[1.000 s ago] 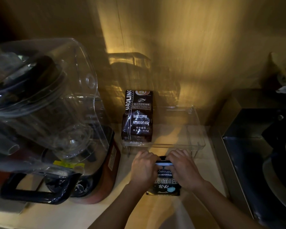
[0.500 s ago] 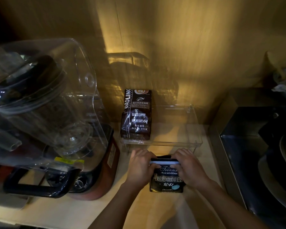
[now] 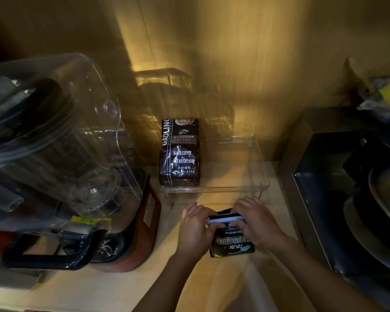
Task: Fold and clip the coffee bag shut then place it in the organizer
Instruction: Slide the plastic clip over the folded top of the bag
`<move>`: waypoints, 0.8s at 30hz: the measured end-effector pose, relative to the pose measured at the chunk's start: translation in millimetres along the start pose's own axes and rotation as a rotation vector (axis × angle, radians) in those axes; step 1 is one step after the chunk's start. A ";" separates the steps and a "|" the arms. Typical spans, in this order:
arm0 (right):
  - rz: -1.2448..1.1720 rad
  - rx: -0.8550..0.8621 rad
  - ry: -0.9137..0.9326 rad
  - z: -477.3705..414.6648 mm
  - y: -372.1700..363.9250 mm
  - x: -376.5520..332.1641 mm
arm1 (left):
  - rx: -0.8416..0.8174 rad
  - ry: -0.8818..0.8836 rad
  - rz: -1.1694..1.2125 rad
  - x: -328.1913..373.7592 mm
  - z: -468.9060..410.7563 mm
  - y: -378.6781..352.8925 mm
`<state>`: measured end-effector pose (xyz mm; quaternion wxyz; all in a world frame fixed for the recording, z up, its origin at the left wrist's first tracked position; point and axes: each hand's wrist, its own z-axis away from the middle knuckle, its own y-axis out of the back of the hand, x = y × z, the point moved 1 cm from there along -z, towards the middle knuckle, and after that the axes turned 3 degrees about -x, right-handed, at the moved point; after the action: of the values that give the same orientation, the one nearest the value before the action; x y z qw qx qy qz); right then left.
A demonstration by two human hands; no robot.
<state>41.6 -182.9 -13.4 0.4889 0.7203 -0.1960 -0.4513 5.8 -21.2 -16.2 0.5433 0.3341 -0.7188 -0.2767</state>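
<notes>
A small black coffee bag (image 3: 232,245) stands on the pale counter in front of the clear organizer (image 3: 260,174). A white bar clip (image 3: 224,220) lies across the bag's folded top. My left hand (image 3: 195,230) grips the clip's left end and the bag's left side. My right hand (image 3: 256,221) covers the clip's right end and the bag's right side. Both hands' fingers curl over the bag's top, which is hidden behind them. A taller dark coffee bag (image 3: 179,152) stands in the organizer's left part.
A large blender with a clear cover (image 3: 54,140) and red base (image 3: 133,233) fills the left. A dark stove with a pan (image 3: 356,199) is on the right. The wall stands close behind the organizer.
The view has shifted slightly. Both hands have stayed on the clip and the bag's top, and the bag sits a little lower in view.
</notes>
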 end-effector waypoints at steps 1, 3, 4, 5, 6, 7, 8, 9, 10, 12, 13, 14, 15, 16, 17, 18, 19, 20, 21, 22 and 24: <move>-0.009 0.005 -0.002 0.8 -0.4 0.1 | 0.006 0.014 0.001 -1.2 1.1 0.9; -0.023 0.010 -0.014 1.2 -0.9 0.2 | 0.010 0.045 -0.002 -3.6 2.9 3.9; -0.026 0.012 -0.019 0.8 -0.9 0.1 | 0.005 0.056 -0.004 -4.7 3.5 5.6; -0.024 0.013 -0.020 0.1 -1.4 -0.2 | -0.004 0.065 -0.007 -6.0 3.5 6.6; -0.019 0.012 -0.021 -0.4 -2.3 -0.7 | -0.017 0.077 -0.007 -7.4 3.6 7.1; -0.011 0.009 -0.023 -0.8 -3.2 -1.4 | -0.027 0.089 -0.004 -8.6 3.7 7.3; -0.003 0.004 -0.026 -1.3 -3.7 -2.2 | -0.032 0.099 0.002 -9.1 3.9 7.2; 0.008 0.000 -0.025 -1.5 -3.5 -2.9 | -0.032 0.103 0.007 -9.0 4.2 7.3; 0.021 -0.002 -0.022 -1.7 -2.9 -3.8 | -0.027 0.096 0.009 -9.0 4.3 7.6; 0.063 -0.005 -0.003 -1.7 -1.6 -6.1 | -0.002 0.043 0.005 -9.1 4.1 8.3; 0.087 -0.006 0.012 -1.9 -1.3 -7.8 | 0.006 0.015 -0.001 -8.9 3.5 8.6; 0.106 -0.008 0.028 -2.1 -1.6 -10.2 | 0.005 -0.008 -0.006 -8.4 2.8 8.7; 0.123 -0.015 0.043 -2.4 -2.8 -13.6 | -0.001 -0.031 -0.014 -7.4 2.2 8.1; 0.138 -0.024 0.056 -3.0 -4.4 -17.7 | -0.008 -0.053 -0.022 -6.3 2.0 7.0; 0.150 -0.026 0.066 -3.6 -6.4 -21.4 | -0.014 -0.069 -0.028 -5.2 2.1 5.7; 0.157 -0.024 0.069 -4.5 -8.0 -24.4 | -0.019 -0.078 -0.031 -4.6 2.6 4.5; 0.156 -0.019 0.061 -5.1 -8.5 -26.7 | -0.022 -0.080 -0.033 -4.7 3.1 3.6; 0.149 -0.013 0.051 -5.7 -8.2 -28.2 | -0.025 -0.076 -0.034 -5.3 4.0 2.8; 0.145 -0.009 0.046 -5.7 -7.7 -29.0 | -0.026 -0.064 -0.035 -6.1 5.2 2.4; 0.143 -0.005 0.046 -5.7 -7.3 -29.3 | -0.023 -0.044 -0.036 -7.5 6.3 2.5; 0.136 0.000 0.039 -5.2 -6.6 -29.3 | -0.014 0.005 -0.047 -10.8 8.0 4.2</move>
<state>29.8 -156.0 -5.2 0.5222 0.7140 -0.2348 -0.4030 -0.6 -9.9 -21.5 0.5409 0.3476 -0.7074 -0.2936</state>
